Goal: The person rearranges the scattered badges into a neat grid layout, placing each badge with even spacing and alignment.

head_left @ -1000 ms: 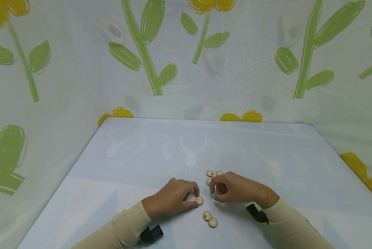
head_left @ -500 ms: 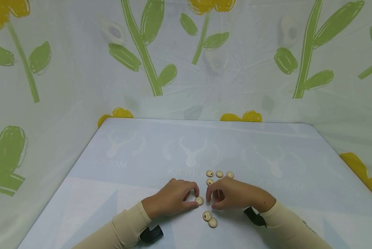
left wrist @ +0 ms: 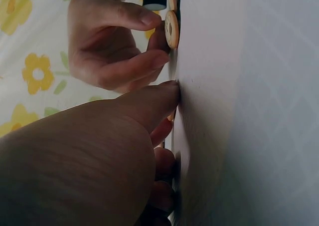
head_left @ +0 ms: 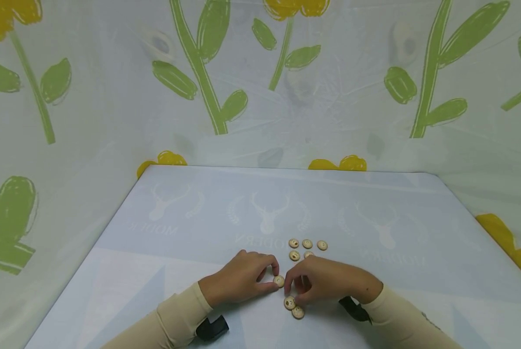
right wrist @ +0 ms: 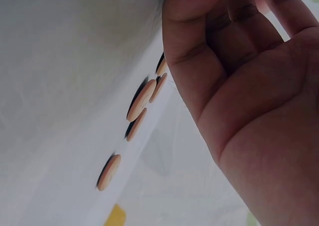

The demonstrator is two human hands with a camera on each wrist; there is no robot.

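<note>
Nearest the body, two wooden buttons (head_left: 293, 307) lay touching just below the right hand (head_left: 325, 280), whose curled fingers reached down to the upper one, though whether they had pinched it could not be told; a light, level pinch at its rim would best avoid disturbing its neighbour. Beside that hand, the left hand (head_left: 239, 279) pinched a single button (head_left: 279, 280) against the table (head_left: 177, 252). Beyond the grip lay four buttons (head_left: 307, 244), one half hidden behind the right knuckles.

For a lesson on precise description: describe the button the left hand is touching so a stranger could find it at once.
Start at the table and find the two hands near its front edge. The left hand touches one button with thumb and fingertips. It lies alone between both hands, apart from the group beyond and the pair nearer the person.
</note>
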